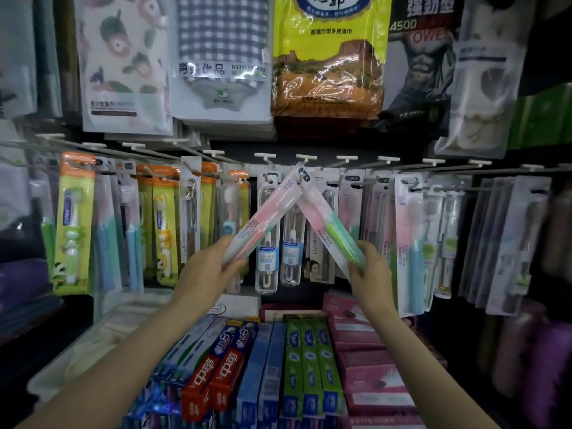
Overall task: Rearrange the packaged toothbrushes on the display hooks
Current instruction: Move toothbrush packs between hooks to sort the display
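Left hand [206, 265] grips a pink toothbrush pack [268, 212]; right hand [370, 267] grips a green-handled pack [329, 226].

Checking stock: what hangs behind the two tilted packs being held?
Behind the pink pack and green pack hang two clear toothbrush cases and a grey card; their upper parts are covered.

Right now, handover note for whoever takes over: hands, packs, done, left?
Left hand: grips the pink toothbrush pack by its lower end, top tilted toward the centre hook.
Right hand: grips the green toothbrush pack the same way; the two pack tops meet near that hook.
Done: both packs in hand; whether either is threaded on a hook cannot be told.
Left: hang both packs, then straighten the hanging rows.
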The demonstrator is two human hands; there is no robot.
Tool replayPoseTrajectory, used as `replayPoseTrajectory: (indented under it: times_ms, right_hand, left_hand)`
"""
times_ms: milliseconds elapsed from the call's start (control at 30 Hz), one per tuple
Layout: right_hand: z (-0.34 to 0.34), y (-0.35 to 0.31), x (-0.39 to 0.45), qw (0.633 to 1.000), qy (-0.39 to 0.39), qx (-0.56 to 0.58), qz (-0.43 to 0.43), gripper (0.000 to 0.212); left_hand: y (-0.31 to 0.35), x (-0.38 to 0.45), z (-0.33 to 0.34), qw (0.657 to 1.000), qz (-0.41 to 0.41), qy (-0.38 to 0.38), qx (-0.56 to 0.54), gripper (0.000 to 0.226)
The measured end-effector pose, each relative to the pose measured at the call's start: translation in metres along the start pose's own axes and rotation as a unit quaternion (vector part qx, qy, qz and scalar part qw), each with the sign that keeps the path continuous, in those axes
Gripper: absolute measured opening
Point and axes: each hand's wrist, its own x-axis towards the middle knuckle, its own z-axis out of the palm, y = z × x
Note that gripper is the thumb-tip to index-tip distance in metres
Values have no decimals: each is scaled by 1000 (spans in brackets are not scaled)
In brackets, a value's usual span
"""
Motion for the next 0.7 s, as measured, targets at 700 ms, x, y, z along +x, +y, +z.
replayPoseTrajectory:
  times_ms: [700]
  right_hand:
    - [18,-53,-10,988,33,131,-73,27]
  left_hand:
    - [-21,-42,-11,1000,18,16,14,15]
